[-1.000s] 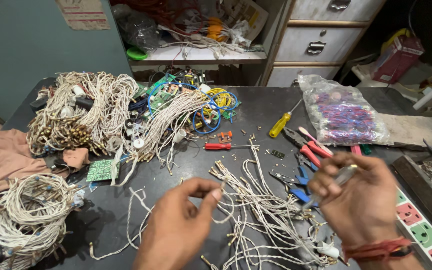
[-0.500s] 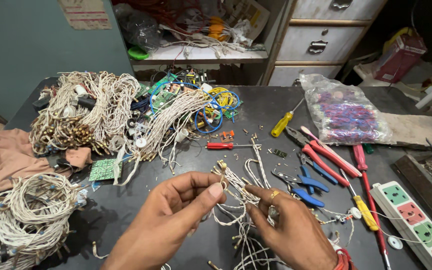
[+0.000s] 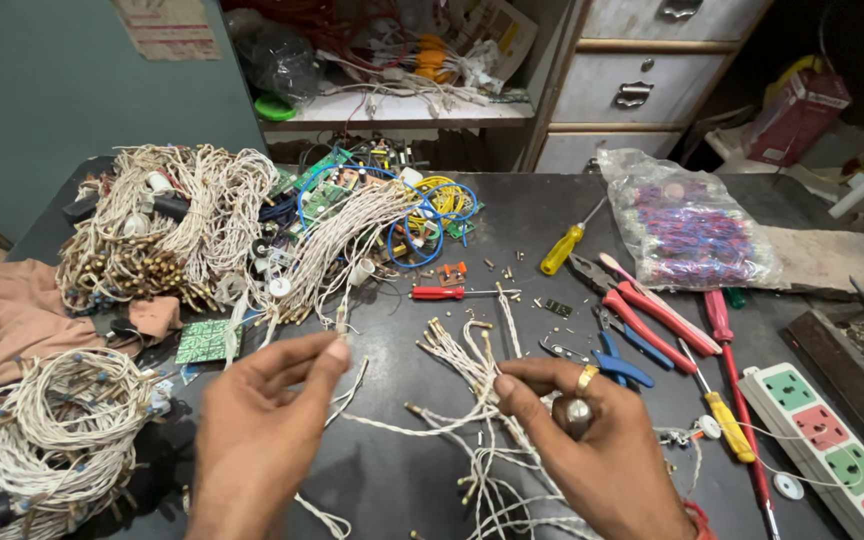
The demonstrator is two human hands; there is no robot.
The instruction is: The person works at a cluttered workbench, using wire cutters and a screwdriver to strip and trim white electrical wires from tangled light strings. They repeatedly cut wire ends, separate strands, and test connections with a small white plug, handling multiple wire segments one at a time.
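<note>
Since half a second ago both hands have drawn apart, stretching a white twisted wire between them; before, they were close together over the loose bundle.

Head view: left hand is low and left of centre, thumb and forefinger pinched shut on one end of the white wire, other fingers curled loosely. Right hand is low and right of centre, thumb and forefinger closed on the same wire where it meets the loose bundle of white wires; a ring shows on one finger. Between the two hands the wire sags slightly just above the dark table. The bundle lies on the table in front of the right hand, metal tips fanned upward.

Around them: a small red screwdriver lies just beyond the bundle. A yellow-handled screwdriver lies further back, right of it. Red-handled pliers and blue-handled pliers lie close to the right hand. A white power strip with coloured sockets sits at the right edge. A clear bag of coloured parts is at back right. Large coils of white wire occupy back left, and another coil sits at near left, beside a brown cloth. A green circuit board lies near the left hand.
</note>
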